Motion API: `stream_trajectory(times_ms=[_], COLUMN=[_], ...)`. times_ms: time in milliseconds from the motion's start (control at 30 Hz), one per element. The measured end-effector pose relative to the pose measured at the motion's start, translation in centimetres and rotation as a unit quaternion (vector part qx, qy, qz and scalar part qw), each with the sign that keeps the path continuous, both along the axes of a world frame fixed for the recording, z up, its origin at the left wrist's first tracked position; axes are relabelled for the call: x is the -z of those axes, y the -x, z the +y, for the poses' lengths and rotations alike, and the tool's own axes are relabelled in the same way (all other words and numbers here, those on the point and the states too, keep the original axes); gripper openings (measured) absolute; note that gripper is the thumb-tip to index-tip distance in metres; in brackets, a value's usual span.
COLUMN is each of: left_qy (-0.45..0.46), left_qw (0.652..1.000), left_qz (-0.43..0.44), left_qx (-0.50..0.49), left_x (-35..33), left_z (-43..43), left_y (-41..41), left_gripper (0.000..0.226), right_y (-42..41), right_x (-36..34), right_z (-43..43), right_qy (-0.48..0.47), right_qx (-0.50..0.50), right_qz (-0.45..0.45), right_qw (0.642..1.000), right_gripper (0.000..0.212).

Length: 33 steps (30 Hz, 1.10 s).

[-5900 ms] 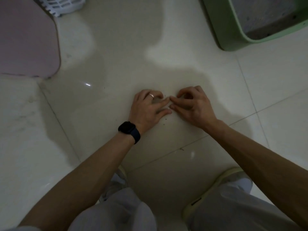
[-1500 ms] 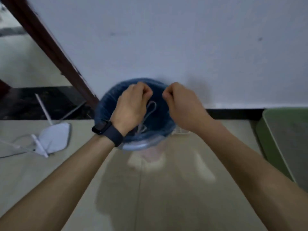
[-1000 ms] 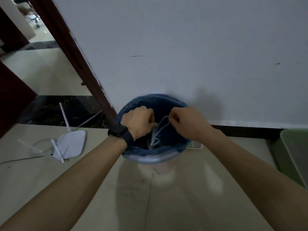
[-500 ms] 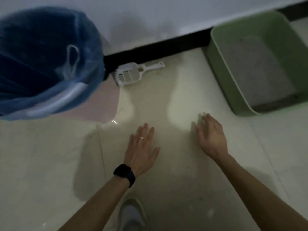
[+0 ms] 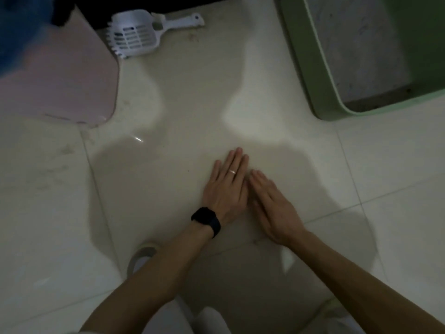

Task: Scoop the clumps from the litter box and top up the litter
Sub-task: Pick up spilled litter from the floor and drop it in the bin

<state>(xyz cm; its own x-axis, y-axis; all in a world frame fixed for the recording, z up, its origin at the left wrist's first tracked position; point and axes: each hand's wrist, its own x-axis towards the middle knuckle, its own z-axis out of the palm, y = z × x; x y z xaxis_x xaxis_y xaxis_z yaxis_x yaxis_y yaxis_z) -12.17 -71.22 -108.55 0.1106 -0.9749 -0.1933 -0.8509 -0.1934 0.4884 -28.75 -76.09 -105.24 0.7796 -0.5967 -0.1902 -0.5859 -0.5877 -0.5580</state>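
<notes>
Both hands lie flat on the tile floor, fingers straight and together, the left hand just beside the right hand. I judge this to be sweeping stray litter into a pile, though any grains are too dim to see. Next it must be pinched up. The litter box sits ahead-right of the hands, the slotted scoop well ahead-left.

No text, label, brand, number or sign is legible. The white slotted plastic scoop, the green plastic litter box and the black wrist-worn watch show no readable marking.
</notes>
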Motion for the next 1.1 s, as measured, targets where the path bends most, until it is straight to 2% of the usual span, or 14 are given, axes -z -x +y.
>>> stream_trajectory(times_ms=[100, 200, 267, 300, 367, 433, 500, 600, 667, 767, 833, 933, 1000, 1100], left_qy=[0.036, 0.056, 0.066, 0.078, 0.085, 0.034, -0.018, -0.022, -0.005, 0.021, 0.055, 0.076, 0.096, 0.101], left_qw=[0.995, 0.980, 0.975, 0.978, 0.988, 0.988, 0.987, 0.997, 1.000, 0.999, 0.997, 0.991, 0.984, 0.961], left_qz=[0.092, 0.188, 0.204, 0.177, 0.067, -0.023, -0.050, -0.052, -0.025, 0.017, 0.054, 0.104, 0.152, 0.230], left_qx=[-0.007, -0.024, -0.058, -0.074, -0.108, -0.147, -0.152, -0.052, -0.010, -0.025, 0.009, 0.033, -0.005, -0.118], left_x=[-0.6, -2.8, -4.0, -4.1, -3.3, -2.2, -1.3, -0.3, -0.1, -0.2, -0.5, -0.9, -1.6, -3.3], left_z=[-0.4, 1.2, 2.4, 2.7, 3.2, 3.6, 4.0, 4.7, 4.6, 3.6, 2.8, 1.9, 1.9, 2.7], left_y=[-0.4, -1.9, -3.5, -4.5, -6.5, -8.1, -8.2, -5.1, -2.1, 0.7, 1.4, 1.3, 1.1, -0.2], left_gripper=[0.059, 0.062, 0.067, 0.067, 0.064, 0.066, 0.068, 0.067, 0.066, 0.067, 0.065, 0.061, 0.058, 0.059], right_y=[-0.1, -0.6, -1.2, -1.6, -2.7, -4.1, -5.1, -4.6, -3.2, -0.7, 0.8, 1.7, 1.5, 0.5], right_x=[0.1, 0.6, 0.9, 1.0, 1.1, 1.1, 1.0, 1.1, 0.7, -0.3, -0.6, -0.2, -0.1, -0.3], right_z=[-2.5, -3.2, -2.5, -2.2, -1.9, -1.8, -1.6, -0.8, -0.3, -0.3, -0.7, -1.3, -1.3, -1.3], right_qy=[0.031, 0.077, 0.093, 0.090, 0.086, 0.086, 0.078, 0.056, 0.026, 0.011, 0.035, 0.054, 0.057, 0.068], right_qx=[0.088, 0.078, 0.062, 0.052, 0.018, -0.015, -0.040, -0.078, -0.057, 0.049, 0.096, 0.100, 0.091, 0.098], right_qz=[0.028, 0.090, 0.116, 0.120, 0.116, 0.103, 0.089, 0.050, -0.003, -0.047, -0.036, 0.006, 0.021, 0.042], right_qw=[0.995, 0.990, 0.987, 0.987, 0.989, 0.991, 0.992, 0.994, 0.998, 0.998, 0.994, 0.994, 0.994, 0.992], right_gripper=[0.063, 0.069, 0.068, 0.066, 0.064, 0.063, 0.062, 0.058, 0.052, 0.047, 0.047, 0.052, 0.053, 0.058])
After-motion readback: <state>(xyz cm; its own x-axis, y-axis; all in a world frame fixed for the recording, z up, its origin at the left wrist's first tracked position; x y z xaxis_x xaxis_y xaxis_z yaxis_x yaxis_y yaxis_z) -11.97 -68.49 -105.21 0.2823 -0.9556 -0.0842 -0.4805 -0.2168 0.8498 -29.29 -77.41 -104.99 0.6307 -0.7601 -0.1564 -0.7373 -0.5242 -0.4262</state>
